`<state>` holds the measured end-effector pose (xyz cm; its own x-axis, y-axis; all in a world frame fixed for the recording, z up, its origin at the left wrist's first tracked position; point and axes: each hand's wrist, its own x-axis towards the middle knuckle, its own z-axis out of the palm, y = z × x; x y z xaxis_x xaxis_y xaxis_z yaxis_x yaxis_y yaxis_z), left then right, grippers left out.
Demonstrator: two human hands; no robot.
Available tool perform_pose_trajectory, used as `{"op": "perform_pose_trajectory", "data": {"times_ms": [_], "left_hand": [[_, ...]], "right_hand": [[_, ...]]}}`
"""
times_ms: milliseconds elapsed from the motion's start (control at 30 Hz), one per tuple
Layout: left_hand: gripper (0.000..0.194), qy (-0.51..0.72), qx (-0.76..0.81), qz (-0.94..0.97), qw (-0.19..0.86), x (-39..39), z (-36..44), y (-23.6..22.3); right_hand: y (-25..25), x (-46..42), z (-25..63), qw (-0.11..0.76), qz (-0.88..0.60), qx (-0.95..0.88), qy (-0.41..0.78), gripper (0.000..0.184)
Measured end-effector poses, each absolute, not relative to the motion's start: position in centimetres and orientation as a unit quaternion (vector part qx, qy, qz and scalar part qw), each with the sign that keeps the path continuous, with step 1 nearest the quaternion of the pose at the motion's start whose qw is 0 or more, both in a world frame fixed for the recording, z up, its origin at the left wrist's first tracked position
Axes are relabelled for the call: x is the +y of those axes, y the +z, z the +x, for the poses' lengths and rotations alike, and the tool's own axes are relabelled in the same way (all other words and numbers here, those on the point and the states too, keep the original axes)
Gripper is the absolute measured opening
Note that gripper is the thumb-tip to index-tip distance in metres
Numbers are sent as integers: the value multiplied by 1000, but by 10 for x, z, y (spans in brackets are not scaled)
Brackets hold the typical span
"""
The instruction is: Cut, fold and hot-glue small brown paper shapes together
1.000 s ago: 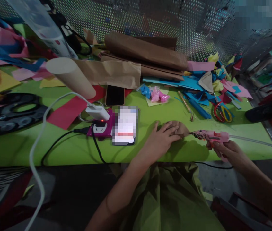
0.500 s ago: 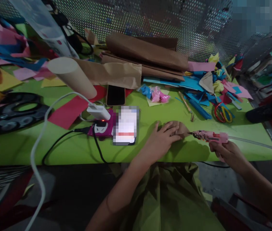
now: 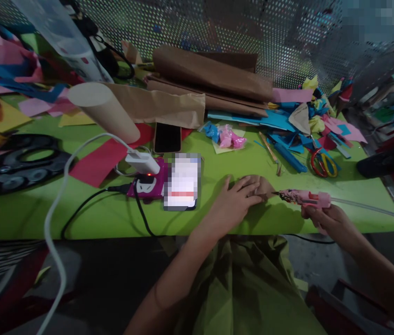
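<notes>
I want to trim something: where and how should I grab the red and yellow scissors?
I'd take the scissors by their red and yellow loops, coming from the near side: the loops lie nearer you, while the narrow end points away toward the paper scraps. Your right hand holds the glue gun, so free it first.

The left arm (image 3: 183, 274) slants from the near side toward the far right, the left hand (image 3: 237, 200) palm down, fingers spread. The right arm (image 3: 378, 263) angles in from the near right, the right hand (image 3: 327, 216) curled in a grip.
</notes>
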<state>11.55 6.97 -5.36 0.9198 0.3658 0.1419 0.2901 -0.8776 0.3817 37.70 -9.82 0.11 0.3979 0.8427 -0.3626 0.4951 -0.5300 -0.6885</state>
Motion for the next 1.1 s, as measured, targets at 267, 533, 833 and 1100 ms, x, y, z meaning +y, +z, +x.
{"op": "perform_pose_trajectory", "data": {"times_ms": [267,533,833,1100], "left_hand": [[47,113,170,962,181,70,115,-54],[44,117,169,961,184,69,115,-54],[45,106,170,963,181,70,115,-53],[44,102,173,964,177,69,115,-53]], "right_hand": [[3,-98,373,213,-811,-433,330,51],[9,-95,365,190,-826,-420,324,57],[11,-95,367,222,-801,-419,365,55],[19,-91,361,184,-812,-432,346,52]]}}
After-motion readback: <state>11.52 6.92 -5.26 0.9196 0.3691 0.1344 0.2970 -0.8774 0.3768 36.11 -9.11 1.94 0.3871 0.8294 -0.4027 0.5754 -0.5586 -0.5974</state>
